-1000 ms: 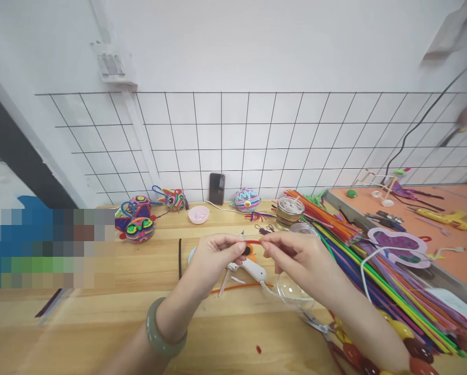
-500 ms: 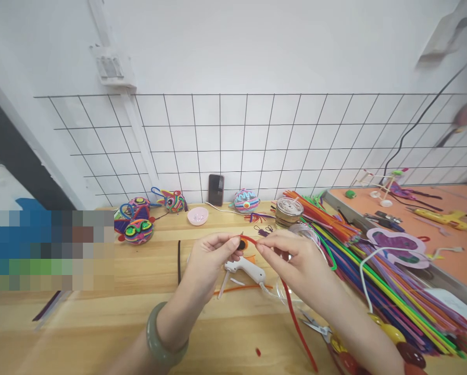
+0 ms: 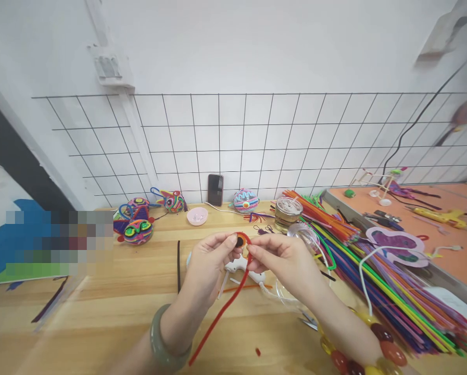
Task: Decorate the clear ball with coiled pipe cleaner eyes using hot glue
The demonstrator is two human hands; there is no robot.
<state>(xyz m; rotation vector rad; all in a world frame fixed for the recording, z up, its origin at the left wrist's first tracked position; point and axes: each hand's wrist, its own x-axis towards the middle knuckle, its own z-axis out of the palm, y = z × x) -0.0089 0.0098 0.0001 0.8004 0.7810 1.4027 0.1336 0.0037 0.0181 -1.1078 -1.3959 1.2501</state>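
Pinched in my left hand (image 3: 213, 258) is a small coil (image 3: 240, 241) with a black centre and an orange ring. A red pipe cleaner (image 3: 222, 311) curves round the coil's upper right side, and its long tail hangs down to the lower left. My right hand (image 3: 280, 256) grips that red pipe cleaner between thumb and forefinger, close beside the coil. Behind both hands a white glue gun (image 3: 255, 274) lies on the table, partly covered by them. An orange pipe cleaner (image 3: 264, 287) lies by it.
Bundles of coloured pipe cleaners (image 3: 377, 291) fill the right side. Scissors (image 3: 308, 321) lie below my right wrist. Along the back stand a phone (image 3: 215, 189), a pink bowl (image 3: 197, 216), a lidded glass (image 3: 288, 213) and several fish-like ornaments (image 3: 138, 229). A black pipe cleaner (image 3: 179, 266) lies left.
My right hand has bent the red pipe cleaner further round the coil. Its loose tail has swung from the lower right to the lower left.
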